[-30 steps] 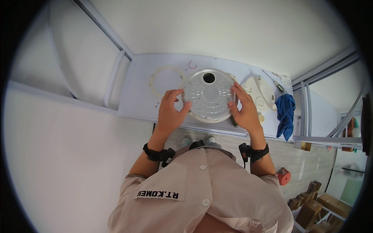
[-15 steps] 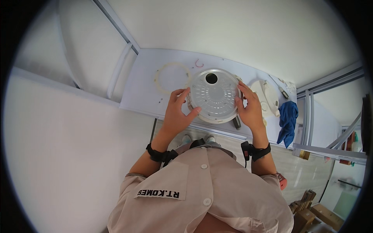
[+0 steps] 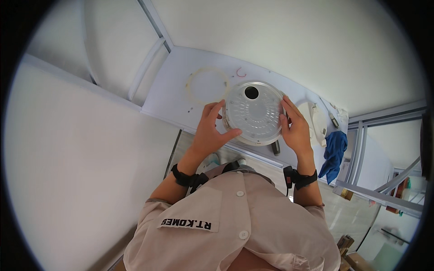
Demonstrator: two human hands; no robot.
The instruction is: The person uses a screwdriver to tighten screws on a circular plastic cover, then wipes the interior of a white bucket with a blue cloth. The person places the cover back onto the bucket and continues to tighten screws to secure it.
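Two bare hands, the left hand (image 3: 211, 132) and the right hand (image 3: 296, 131), flank a round silver metal disc (image 3: 257, 116), fingers spread against its rim; whether they grip firmly, I cannot tell. Even pressure from both sides should steady it. It sits near the middle of the white worktop (image 3: 165, 88), between a thin cream ring (image 3: 187, 86) at left and a crumpled blue cloth (image 3: 334, 153) at right. Black lettering (image 3: 186, 223) marks the beige button-up shirt (image 3: 266, 217).

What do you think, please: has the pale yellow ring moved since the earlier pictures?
No: judged against the far left corner of the white table, the pale ring shows no visible shift either way; only the view turned.
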